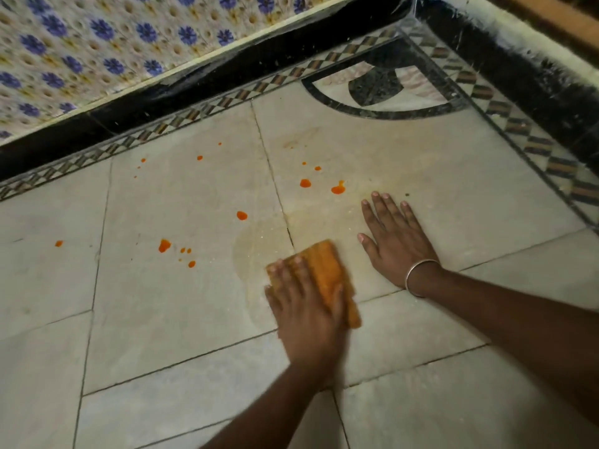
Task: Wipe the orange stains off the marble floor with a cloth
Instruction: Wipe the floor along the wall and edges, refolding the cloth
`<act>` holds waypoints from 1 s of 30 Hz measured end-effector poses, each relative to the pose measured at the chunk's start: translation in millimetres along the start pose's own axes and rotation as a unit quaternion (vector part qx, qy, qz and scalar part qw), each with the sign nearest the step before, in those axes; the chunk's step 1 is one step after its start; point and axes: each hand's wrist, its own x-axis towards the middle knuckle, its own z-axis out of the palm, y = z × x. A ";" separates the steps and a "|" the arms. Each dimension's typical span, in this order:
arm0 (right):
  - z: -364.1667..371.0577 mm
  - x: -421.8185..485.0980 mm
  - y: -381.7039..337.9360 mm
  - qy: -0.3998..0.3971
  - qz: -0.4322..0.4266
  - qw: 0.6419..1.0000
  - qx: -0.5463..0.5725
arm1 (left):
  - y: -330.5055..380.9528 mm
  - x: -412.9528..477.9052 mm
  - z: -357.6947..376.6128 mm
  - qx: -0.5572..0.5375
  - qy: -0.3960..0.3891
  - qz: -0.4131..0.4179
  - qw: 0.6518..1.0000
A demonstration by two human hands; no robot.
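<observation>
Two hands lie on the marble floor [168, 319]. Left hand [304, 306] presses an orange cloth [329, 270] flat against the floor, fingers extended over its left part and not curled round it; both are blurred. The cloth lies across a slab joint, on a pale wet smear [249, 257]. Right hand [397, 244] rests palm down just right of the cloth, fingers spread, grasping nothing; a bangle [418, 277] circles its wrist. Orange stains [164, 245] dot the floor left of and beyond the cloth, apart from it. A chequered border [207, 108] and black skirting [162, 92] run below the flowered wall tiles [97, 43].
</observation>
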 end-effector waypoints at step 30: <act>-142.6 29.1 -73.0 -0.197 -0.274 0.937 -0.095 | -99.3 128.2 -215.7 -0.218 -0.185 -0.133 0.949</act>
